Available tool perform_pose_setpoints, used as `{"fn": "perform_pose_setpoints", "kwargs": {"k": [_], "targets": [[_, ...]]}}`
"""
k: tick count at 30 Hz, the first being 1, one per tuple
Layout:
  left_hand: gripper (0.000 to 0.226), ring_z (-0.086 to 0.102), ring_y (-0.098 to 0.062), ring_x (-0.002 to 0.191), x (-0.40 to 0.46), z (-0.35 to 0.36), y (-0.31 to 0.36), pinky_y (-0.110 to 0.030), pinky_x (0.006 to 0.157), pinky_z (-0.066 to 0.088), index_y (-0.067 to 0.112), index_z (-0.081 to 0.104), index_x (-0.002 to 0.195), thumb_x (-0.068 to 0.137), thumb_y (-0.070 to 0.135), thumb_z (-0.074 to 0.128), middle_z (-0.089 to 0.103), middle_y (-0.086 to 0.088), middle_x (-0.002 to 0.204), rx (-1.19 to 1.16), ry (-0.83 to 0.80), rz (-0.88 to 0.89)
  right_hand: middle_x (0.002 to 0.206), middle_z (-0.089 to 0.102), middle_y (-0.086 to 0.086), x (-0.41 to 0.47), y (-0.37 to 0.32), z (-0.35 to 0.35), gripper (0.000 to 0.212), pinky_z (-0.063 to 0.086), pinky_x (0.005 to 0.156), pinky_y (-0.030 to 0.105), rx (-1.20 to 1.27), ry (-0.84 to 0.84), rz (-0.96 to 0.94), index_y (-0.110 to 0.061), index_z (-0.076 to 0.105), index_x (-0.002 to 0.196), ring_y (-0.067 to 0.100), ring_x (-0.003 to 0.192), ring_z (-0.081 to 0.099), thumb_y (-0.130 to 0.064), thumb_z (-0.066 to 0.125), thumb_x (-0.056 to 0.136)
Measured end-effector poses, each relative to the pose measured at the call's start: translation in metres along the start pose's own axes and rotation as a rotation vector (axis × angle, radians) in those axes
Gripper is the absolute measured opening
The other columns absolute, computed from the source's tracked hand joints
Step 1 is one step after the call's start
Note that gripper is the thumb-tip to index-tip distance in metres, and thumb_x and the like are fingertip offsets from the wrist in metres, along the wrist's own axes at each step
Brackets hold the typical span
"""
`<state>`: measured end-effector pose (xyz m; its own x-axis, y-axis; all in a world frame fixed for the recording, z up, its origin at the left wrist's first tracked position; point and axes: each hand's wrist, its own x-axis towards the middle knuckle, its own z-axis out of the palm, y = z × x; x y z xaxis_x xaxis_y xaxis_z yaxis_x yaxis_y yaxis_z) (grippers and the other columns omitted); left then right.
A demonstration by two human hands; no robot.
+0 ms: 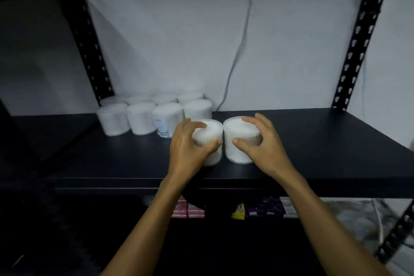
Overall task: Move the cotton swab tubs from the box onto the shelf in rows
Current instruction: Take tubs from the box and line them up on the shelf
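Observation:
Two white cotton swab tubs stand side by side on the black shelf (313,141), near its front. My left hand (188,148) grips the left tub (210,132), fingers over its top and thumb on its side. My right hand (259,141) grips the right tub (237,139) the same way. Behind them to the left, several more tubs (141,119) stand in two rows against the wall. The box is not in view.
Black perforated uprights (358,36) frame the shelf at left and right. A grey cable (242,40) hangs down the white wall behind. On the lower shelf lie pink packets (188,209), a yellow one and purple ones (264,207).

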<state>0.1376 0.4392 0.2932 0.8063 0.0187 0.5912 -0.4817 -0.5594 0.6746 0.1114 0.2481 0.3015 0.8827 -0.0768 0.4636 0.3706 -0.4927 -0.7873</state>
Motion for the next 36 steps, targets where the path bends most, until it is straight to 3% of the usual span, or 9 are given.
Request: {"fn": "perform_pose_setpoints", "kwargs": {"k": [3,7,10,13,19,23,25,28,36], "targets": [[0.055,0.038,-0.012,0.129,-0.005,-0.04,-0.03,-0.023,0.099,0.034,0.028,0.059,0.113,0.061,0.043,0.07,0.043,-0.001,0.14,0.044,0.023,-0.056,0.152,0.023,-0.007,0.008,-0.012,0.042,0.056,0.023,0.103,0.016,0.037,-0.137,-0.056,-0.03,0.054,0.126,0.005,0.138,0.024,-0.007,0.067,0.077],[0.057,0.039,0.0,0.114,-0.017,-0.093,-0.062,-0.021,0.093,0.04,0.028,0.049,0.118,0.063,0.026,0.066,0.039,0.004,0.133,0.035,0.111,-0.119,0.146,0.031,-0.006,0.019,-0.031,0.096,0.047,0.022,0.091,-0.004,0.013,-0.228,-0.153,-0.027,0.06,0.119,0.007,0.135,0.03,-0.007,0.071,0.077],[0.065,0.051,-0.014,0.107,-0.025,-0.129,-0.083,-0.035,0.087,0.05,0.029,0.04,0.125,0.067,0.017,0.07,0.046,0.004,0.125,0.035,0.207,-0.177,0.146,0.035,-0.002,0.024,-0.044,0.138,0.051,0.028,0.107,0.016,0.031,-0.259,-0.218,-0.026,0.056,0.121,0.008,0.134,0.034,-0.018,0.076,0.076],[0.078,0.057,-0.015,0.103,-0.027,-0.157,-0.101,-0.032,0.081,0.05,0.033,0.028,0.133,0.072,0.019,0.074,0.054,0.004,0.122,0.034,0.256,-0.229,0.137,0.04,-0.001,0.028,-0.056,0.175,0.055,0.037,0.11,0.035,0.095,-0.239,-0.23,-0.026,0.052,0.119,0.013,0.129,0.04,-0.023,0.079,0.072],[0.081,0.056,-0.025,0.11,-0.004,-0.187,-0.137,-0.033,0.083,0.048,0.021,0.034,0.127,0.066,0.037,0.085,0.055,-0.007,0.125,0.162,0.326,-0.33,0.118,0.04,-0.003,0.039,-0.074,0.224,0.061,0.046,0.095,0.028,0.183,-0.16,-0.12,-0.025,0.043,0.11,0.014,0.108,0.049,-0.025,0.085,0.065],[0.085,0.052,-0.034,0.107,0.016,-0.185,-0.146,-0.04,0.082,0.045,0.019,0.033,0.124,0.062,0.039,0.087,0.047,-0.016,0.124,0.279,0.358,-0.402,0.091,0.051,0.0,0.048,-0.078,0.236,0.058,0.046,0.067,0.025,0.118,-0.06,-0.052,-0.018,0.042,0.098,0.012,0.078,0.05,-0.03,0.087,0.063],[0.078,0.055,-0.034,0.104,0.019,-0.18,-0.147,-0.037,0.075,0.041,0.015,0.034,0.119,0.064,0.038,0.086,0.051,-0.015,0.121,0.287,0.367,-0.419,0.077,0.055,-0.002,0.051,-0.074,0.237,0.041,0.045,0.059,0.022,0.116,-0.087,-0.004,-0.014,0.049,0.089,0.011,0.067,0.052,-0.025,0.083,0.069],[0.057,0.055,-0.029,0.092,0.017,-0.176,-0.15,-0.035,0.069,0.04,0.012,0.045,0.104,0.069,0.041,0.081,0.053,-0.011,0.111,0.368,0.303,-0.478,0.079,0.064,-0.004,0.054,-0.064,0.236,0.015,0.046,0.061,0.015,0.116,-0.128,0.043,-0.013,0.063,0.083,0.011,0.074,0.061,-0.016,0.076,0.076],[0.019,0.059,-0.025,0.085,-0.006,-0.165,-0.146,-0.034,0.067,0.047,0.012,0.065,0.097,0.083,0.024,0.062,0.061,-0.009,0.098,0.486,0.312,-0.345,0.092,0.067,-0.002,0.044,-0.062,0.228,0.018,0.044,0.066,0.011,0.1,-0.215,0.036,-0.012,0.067,0.099,0.006,0.082,0.061,-0.014,0.069,0.081]]}}
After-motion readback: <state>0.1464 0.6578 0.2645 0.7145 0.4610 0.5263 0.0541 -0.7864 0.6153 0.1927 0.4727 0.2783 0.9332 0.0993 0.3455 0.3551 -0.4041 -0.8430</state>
